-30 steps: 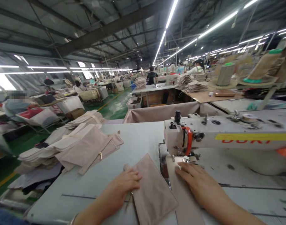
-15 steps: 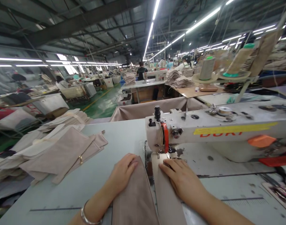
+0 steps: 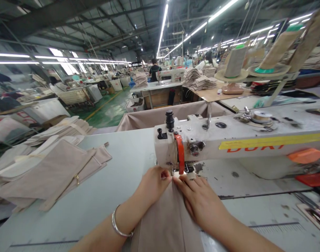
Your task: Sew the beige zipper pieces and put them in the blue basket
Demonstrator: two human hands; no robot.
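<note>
A beige fabric piece lies on the grey table in front of the white sewing machine, its far edge at the needle head. My left hand, with a silver bracelet on the wrist, pinches the fabric's far edge just below the needle area, fingers closed. My right hand lies flat on the fabric to the right, fingers stretched toward the presser foot, fingertips almost touching the left hand.
A pile of beige fabric pieces with a small metal ring lies on the table at the left. Thread cones stand behind the machine. Other sewing stations, stacked pieces and a person fill the hall beyond.
Both hands have slid the fabric forward to the needle and come together. The left hand went from flat to pinching the edge. The camera has turned right and moved closer.
</note>
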